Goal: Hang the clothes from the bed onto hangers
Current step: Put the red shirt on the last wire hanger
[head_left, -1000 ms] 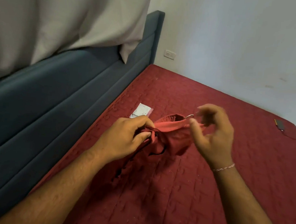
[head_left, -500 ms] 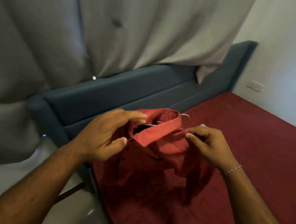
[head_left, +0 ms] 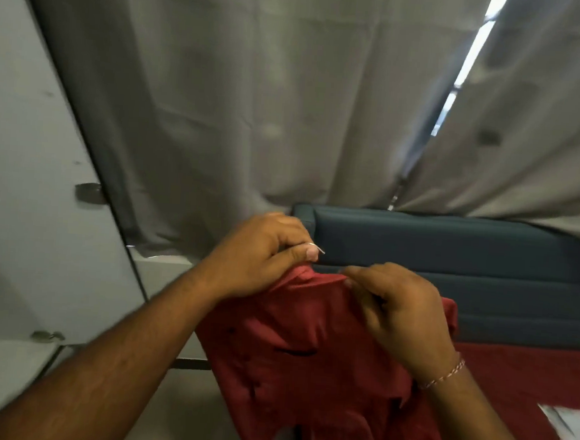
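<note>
— Head view, hands?
— I see left hand (head_left: 262,252) pinching the hanger hook (head_left: 317,248) above the shirt (head_left: 307,351); right hand (head_left: 402,310) curled, gripping the collar.
— Shirt's place?
— Held up over the bed's (head_left: 528,377) corner, by the headboard (head_left: 467,266).

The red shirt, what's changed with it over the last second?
The red shirt has been lifted off the bed and now hangs beside it. The left hand now grips the hanger hook; the right hand has closed on the collar. The shirt stays on the hanger.
</note>
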